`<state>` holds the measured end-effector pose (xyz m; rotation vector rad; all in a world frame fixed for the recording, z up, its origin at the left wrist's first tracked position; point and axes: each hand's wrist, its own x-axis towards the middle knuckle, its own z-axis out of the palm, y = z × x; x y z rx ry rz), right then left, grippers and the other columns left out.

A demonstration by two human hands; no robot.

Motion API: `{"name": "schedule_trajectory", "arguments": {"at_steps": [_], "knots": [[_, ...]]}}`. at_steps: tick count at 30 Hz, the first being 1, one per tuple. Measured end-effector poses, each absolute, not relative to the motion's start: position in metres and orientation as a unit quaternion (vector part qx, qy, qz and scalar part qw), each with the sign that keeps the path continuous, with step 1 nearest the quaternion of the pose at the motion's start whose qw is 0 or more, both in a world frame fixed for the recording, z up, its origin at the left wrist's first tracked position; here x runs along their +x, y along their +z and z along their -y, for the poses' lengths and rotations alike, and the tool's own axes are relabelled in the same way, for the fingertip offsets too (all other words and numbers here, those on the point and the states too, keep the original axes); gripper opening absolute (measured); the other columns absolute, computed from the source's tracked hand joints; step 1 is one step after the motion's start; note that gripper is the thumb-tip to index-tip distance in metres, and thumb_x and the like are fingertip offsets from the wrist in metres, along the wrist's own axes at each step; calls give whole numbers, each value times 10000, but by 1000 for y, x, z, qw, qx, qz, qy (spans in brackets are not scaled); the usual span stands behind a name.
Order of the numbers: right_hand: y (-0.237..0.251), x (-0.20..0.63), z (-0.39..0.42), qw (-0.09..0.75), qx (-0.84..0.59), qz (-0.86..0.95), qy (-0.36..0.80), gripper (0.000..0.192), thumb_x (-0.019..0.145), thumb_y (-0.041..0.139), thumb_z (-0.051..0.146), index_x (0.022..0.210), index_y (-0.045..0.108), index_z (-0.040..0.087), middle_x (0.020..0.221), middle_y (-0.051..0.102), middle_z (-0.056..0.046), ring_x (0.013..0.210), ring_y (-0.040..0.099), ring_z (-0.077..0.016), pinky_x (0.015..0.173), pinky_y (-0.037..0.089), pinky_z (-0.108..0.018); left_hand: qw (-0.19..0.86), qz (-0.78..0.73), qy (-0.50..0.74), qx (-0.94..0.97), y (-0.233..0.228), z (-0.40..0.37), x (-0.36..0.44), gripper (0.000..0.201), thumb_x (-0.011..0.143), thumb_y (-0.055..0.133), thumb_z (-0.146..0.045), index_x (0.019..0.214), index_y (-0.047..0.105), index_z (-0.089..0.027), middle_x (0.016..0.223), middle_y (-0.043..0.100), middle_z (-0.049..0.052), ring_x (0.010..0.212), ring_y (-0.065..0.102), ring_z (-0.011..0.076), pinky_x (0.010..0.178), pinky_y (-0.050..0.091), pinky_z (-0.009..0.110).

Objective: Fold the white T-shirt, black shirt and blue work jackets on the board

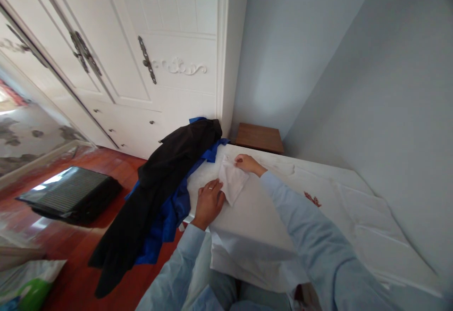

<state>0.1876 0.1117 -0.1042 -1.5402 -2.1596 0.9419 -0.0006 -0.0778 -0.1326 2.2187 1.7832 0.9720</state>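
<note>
A small white cloth (234, 181) with a pointed lower end lies on the white-covered table (262, 207). My left hand (209, 202), a ring on one finger, has its bent fingers and thumb closed at the left edge of this cloth. At its upper right edge, my right hand (247, 163) pinches the fabric between thumb and fingers. More white fabric (247, 259) hangs over the table's front edge, against my lap.
Black trousers (170, 153) and a blue garment (180, 202) drape off the table's left end. A wardrobe (184, 89) stands behind, with a brown wooden top (260, 137) beside it. A black suitcase (72, 193) lies on the red floor.
</note>
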Motion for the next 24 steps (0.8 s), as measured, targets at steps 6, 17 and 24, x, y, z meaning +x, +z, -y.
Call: {"name": "schedule_trajectory", "arguments": {"at_steps": [6, 17, 24], "knots": [[-91, 208, -94, 72, -541, 728, 414, 200, 644, 804, 278, 608, 645, 162, 537, 570, 11, 573, 528, -140, 551, 389, -240, 66, -609, 276, 740, -124, 78, 4, 336, 885, 502, -175, 1161, 691, -204, 1338, 650, 99, 1277, 544, 284, 994, 432, 488], [-91, 234, -75, 123, -551, 621, 544, 240, 698, 726, 310, 798, 546, 186, 548, 519, 71, 436, 426, -74, 442, 327, -195, 63, -618, 283, 731, -130, 76, 1, 411, 851, 460, -93, 1193, 667, -186, 1314, 660, 119, 1259, 563, 270, 1006, 443, 464], [-88, 244, -75, 120, -534, 619, 564, 319, 670, 785, 402, 778, 615, 154, 498, 443, 95, 378, 302, -36, 387, 179, -197, 54, -629, 313, 710, -136, 73, 0, 462, 834, 469, -104, 1281, 584, -124, 1245, 682, 168, 1179, 613, 305, 985, 468, 488]]}}
